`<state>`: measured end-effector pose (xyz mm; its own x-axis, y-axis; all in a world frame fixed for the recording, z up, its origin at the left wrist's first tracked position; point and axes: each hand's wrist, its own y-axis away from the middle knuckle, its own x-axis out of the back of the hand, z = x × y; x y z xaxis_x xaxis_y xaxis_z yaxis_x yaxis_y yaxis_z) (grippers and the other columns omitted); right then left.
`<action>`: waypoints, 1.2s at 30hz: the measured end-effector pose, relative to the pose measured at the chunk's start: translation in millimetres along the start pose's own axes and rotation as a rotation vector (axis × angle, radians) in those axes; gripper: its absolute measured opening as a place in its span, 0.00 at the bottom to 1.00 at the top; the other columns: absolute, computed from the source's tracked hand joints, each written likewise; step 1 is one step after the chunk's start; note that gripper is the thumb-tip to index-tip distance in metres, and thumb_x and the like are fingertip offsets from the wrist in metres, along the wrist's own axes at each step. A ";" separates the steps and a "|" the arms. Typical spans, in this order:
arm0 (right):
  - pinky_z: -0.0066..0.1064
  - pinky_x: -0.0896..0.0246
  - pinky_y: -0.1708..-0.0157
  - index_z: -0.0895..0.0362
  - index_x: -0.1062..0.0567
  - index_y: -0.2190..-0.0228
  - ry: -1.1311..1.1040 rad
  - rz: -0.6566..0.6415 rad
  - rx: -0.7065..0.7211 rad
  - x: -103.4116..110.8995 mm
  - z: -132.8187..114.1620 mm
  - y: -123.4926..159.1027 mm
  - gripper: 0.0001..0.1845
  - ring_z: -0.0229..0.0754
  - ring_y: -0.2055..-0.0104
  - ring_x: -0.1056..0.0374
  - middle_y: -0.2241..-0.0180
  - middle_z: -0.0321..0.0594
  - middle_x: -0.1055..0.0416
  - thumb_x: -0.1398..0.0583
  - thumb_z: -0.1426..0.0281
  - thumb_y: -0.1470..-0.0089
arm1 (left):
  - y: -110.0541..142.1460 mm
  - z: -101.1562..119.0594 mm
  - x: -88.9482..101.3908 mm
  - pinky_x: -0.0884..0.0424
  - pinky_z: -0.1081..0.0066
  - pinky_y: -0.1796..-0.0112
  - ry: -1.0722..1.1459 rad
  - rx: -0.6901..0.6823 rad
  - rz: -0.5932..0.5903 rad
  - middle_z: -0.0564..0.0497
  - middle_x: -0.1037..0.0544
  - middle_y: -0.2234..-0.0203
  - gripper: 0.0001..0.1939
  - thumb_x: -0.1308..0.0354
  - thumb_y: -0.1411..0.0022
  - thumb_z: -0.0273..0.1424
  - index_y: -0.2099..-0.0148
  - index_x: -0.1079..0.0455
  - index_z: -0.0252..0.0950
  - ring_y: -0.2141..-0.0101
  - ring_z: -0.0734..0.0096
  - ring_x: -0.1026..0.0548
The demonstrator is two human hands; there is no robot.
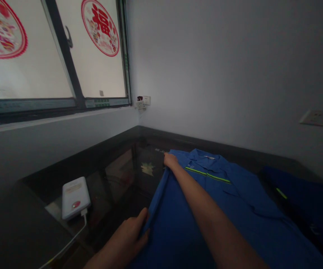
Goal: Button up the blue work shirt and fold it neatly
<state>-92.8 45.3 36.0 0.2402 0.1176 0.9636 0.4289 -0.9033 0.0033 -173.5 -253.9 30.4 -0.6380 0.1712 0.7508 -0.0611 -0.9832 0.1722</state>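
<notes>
A blue work shirt (206,201) with a collar and yellow-green stripes across the chest lies spread on a dark glossy table (116,190), its collar toward the wall. My left hand (133,231) grips the shirt's left edge low down, thumb on one side and fingers on the other. Farther up the same edge, near the shoulder, my right hand (171,160) is closed on the cloth; its fingertips are partly hidden. Between the two hands the edge is drawn into a raised fold. My right forearm crosses over the shirt front.
On the left lies a white power bank (76,198) with a white cable (73,239) plugged in. A darker blue garment (304,209) lies at the right. A wall (220,74) with sockets (143,101) and a window (102,67) bound the table.
</notes>
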 end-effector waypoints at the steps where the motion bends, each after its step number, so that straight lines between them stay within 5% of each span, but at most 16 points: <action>1: 0.37 0.39 0.52 0.61 0.31 0.49 -0.007 0.005 -0.011 0.5 3.8 0.7 0.19 0.49 0.49 0.33 0.52 0.56 0.30 0.47 0.73 0.42 | 1.1 -2.5 -3.3 0.33 0.68 0.58 -0.018 0.024 -0.001 0.47 0.24 0.57 0.14 0.52 0.41 0.36 0.52 0.39 0.43 0.58 0.62 0.26; 5: 0.34 0.39 0.52 0.63 0.27 0.52 -0.038 0.023 -0.056 0.6 19.2 6.4 0.19 0.49 0.49 0.33 0.52 0.55 0.29 0.46 0.78 0.46 | 5.2 -5.9 -9.2 0.34 0.63 0.54 -0.088 0.119 -0.002 0.44 0.25 0.54 0.21 0.51 0.42 0.38 0.46 0.40 0.43 0.55 0.56 0.27; 9: 0.31 0.39 0.51 0.66 0.25 0.54 -0.101 0.071 -0.051 6.8 34.2 12.2 0.19 0.49 0.48 0.34 0.50 0.58 0.31 0.47 0.81 0.47 | 7.6 13.6 0.9 0.33 0.66 0.57 -0.084 0.103 -0.031 0.46 0.23 0.58 0.18 0.50 0.42 0.39 0.50 0.38 0.43 0.58 0.59 0.26; 14: 0.29 0.43 0.47 0.66 0.26 0.52 -0.202 0.162 -0.030 35.0 62.0 20.5 0.21 0.46 0.46 0.35 0.49 0.53 0.30 0.48 0.82 0.48 | 9.6 67.6 14.3 0.34 0.72 0.64 -0.022 -0.081 -0.094 0.52 0.23 0.66 0.09 0.51 0.42 0.35 0.59 0.37 0.42 0.65 0.67 0.27; 19: 0.30 0.45 0.45 0.66 0.30 0.48 -0.296 0.240 -0.046 67.5 116.1 46.4 0.25 0.46 0.44 0.37 0.46 0.50 0.33 0.41 0.75 0.49 | 15.3 130.0 8.3 0.38 0.77 0.75 0.036 -0.186 -0.222 0.56 0.26 0.73 0.25 0.49 0.45 0.28 0.44 0.46 0.43 0.76 0.75 0.32; 22: 0.30 0.45 0.45 0.65 0.31 0.48 -0.346 0.262 -0.061 84.7 157.7 70.2 0.28 0.46 0.44 0.37 0.45 0.49 0.34 0.38 0.75 0.53 | 20.7 167.3 0.5 0.42 0.80 0.78 0.008 -0.266 -0.340 0.57 0.28 0.71 0.24 0.50 0.44 0.27 0.44 0.43 0.42 0.79 0.79 0.35; 27: 0.30 0.45 0.44 0.64 0.31 0.48 -0.425 0.291 -0.076 105.9 223.1 115.8 0.29 0.44 0.44 0.36 0.45 0.46 0.33 0.38 0.77 0.53 | 15.5 218.4 -35.8 0.37 0.81 0.72 -0.033 -0.554 -0.551 0.54 0.25 0.67 0.13 0.48 0.45 0.24 0.57 0.30 0.39 0.71 0.78 0.29; 36: 0.36 0.40 0.47 0.60 0.33 0.45 -0.671 0.302 -0.164 116.6 322.2 176.3 0.32 0.44 0.49 0.33 0.46 0.44 0.32 0.39 0.78 0.54 | -14.3 279.6 -131.5 0.32 0.73 0.70 -0.180 -1.046 -0.715 0.48 0.22 0.68 0.11 0.48 0.40 0.29 0.58 0.28 0.32 0.69 0.67 0.24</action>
<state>291.4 32.7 62.8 0.8282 0.0336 0.5595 0.1374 -0.9799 -0.1445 125.9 -244.6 107.5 -0.1059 0.6057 0.7886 -0.9702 -0.2368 0.0516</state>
